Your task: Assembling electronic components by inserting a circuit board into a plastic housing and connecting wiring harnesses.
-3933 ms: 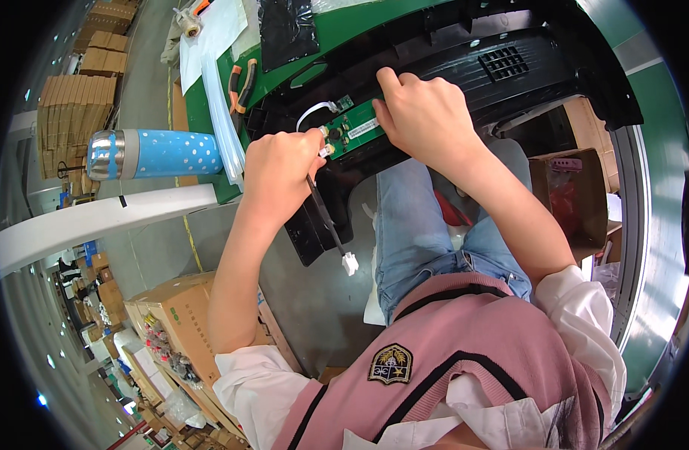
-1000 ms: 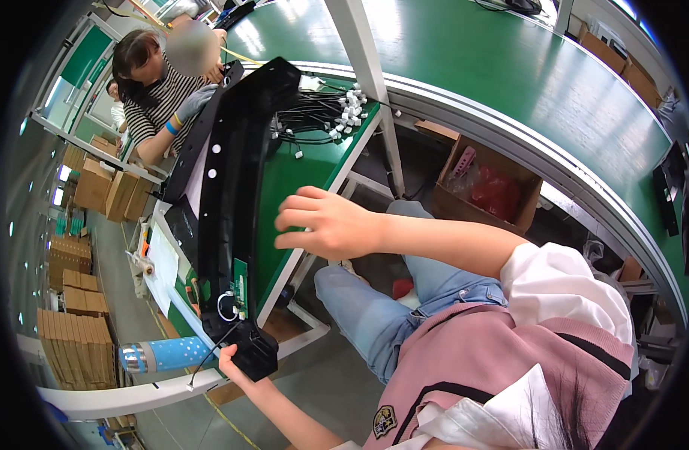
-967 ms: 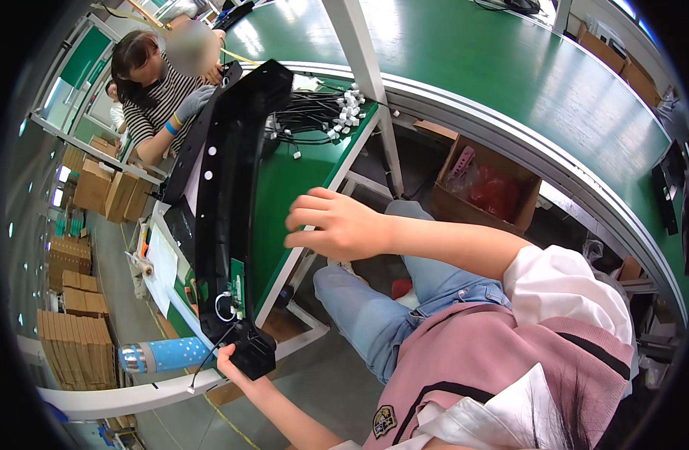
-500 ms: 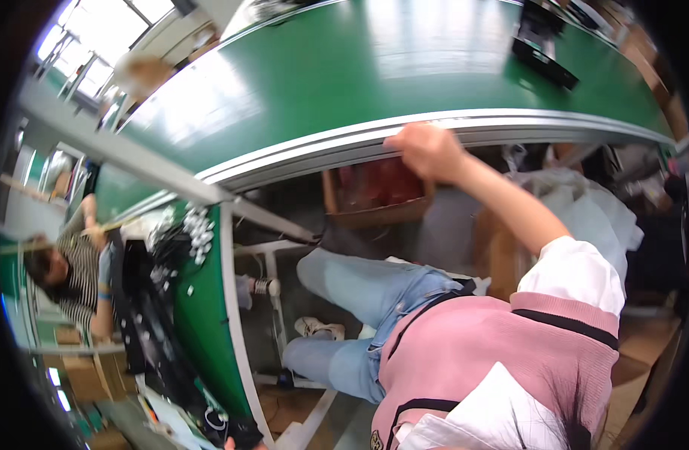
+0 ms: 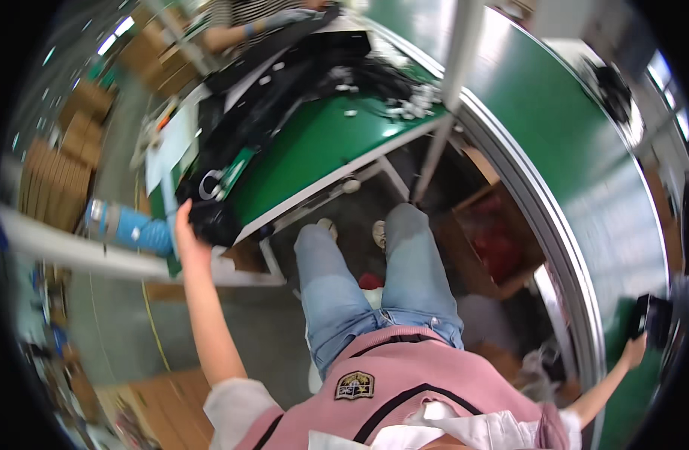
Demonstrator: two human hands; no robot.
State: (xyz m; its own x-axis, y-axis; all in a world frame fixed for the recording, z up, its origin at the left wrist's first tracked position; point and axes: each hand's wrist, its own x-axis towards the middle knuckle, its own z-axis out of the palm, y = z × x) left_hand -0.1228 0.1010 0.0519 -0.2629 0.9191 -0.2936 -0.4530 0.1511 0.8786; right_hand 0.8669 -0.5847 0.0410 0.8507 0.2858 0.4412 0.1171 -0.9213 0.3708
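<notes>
Meanwhile, both arms are stretched wide apart.
At left of the frame, the left hand (image 5: 185, 234) is laid against a black part (image 5: 213, 223) at the green tabletop (image 5: 314, 142) edge; its grip cannot be judged. At far right, the right hand (image 5: 634, 350) is closed on a small black device (image 5: 649, 318). Assembly appears unfinished, judging by loose parts.

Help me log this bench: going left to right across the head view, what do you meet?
Stacked cardboard boxes → blue bottle → left hand → black panel → red-lined box → right hand on a black object.
</notes>
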